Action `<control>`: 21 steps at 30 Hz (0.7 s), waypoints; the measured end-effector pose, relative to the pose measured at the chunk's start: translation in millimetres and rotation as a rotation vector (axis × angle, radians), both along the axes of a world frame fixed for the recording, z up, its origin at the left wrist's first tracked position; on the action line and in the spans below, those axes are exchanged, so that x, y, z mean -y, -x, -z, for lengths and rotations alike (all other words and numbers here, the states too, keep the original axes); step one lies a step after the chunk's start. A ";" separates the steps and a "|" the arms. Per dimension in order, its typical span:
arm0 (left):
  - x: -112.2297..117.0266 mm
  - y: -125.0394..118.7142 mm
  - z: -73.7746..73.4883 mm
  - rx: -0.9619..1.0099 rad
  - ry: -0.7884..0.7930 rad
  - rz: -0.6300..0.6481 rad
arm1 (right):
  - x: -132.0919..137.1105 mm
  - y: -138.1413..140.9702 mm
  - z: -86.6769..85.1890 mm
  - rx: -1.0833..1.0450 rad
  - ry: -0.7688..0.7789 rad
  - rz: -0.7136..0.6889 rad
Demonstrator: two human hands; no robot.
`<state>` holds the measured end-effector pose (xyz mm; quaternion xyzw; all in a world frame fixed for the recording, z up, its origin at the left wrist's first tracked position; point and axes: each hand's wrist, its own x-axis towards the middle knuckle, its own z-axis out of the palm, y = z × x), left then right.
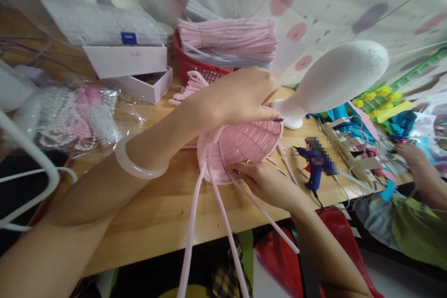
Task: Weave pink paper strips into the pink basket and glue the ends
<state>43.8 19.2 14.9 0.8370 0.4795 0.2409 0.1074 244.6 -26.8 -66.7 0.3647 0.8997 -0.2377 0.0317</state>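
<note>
L arm [98, 191]; L hand [242, 95] on, R hand [270, 185] pinching pink weave [247, 142]

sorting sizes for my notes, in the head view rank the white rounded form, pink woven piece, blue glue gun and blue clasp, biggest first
1. White rounded form and pink woven piece: order unsure, since the left hand hides part of the piece.
2. Blue glue gun
3. Blue clasp

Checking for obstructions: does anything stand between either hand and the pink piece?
Nothing visible blocks either hand from the pink piece: the left hand touches its upper rim, the right hand its lower edge. Loose pink strands trail off its near side.
</note>
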 end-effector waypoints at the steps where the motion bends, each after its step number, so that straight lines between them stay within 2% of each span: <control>1: 0.0 -0.1 0.3 0.005 -0.001 0.000 | 0.1 -0.7 0.0 -0.014 0.008 0.009; 6: -1.1 1.5 1.4 -0.002 -0.036 0.011 | 2.4 -7.8 -1.2 -0.054 0.053 0.050; 12: -0.1 -1.0 0.9 -0.014 -0.009 0.005 | 6.0 -5.8 -0.8 -0.090 0.094 0.021; 15: 0.5 -3.0 2.0 -0.029 -0.059 0.030 | 4.3 -7.1 0.1 -0.142 0.129 0.028; 18: -2.6 -1.7 6.5 -0.047 -0.144 0.007 | 0.1 -14.2 3.8 -0.272 0.193 0.107; 21: -7.8 2.5 11.5 -0.077 -0.267 -0.009 | -4.0 -20.9 10.6 -0.504 0.386 0.314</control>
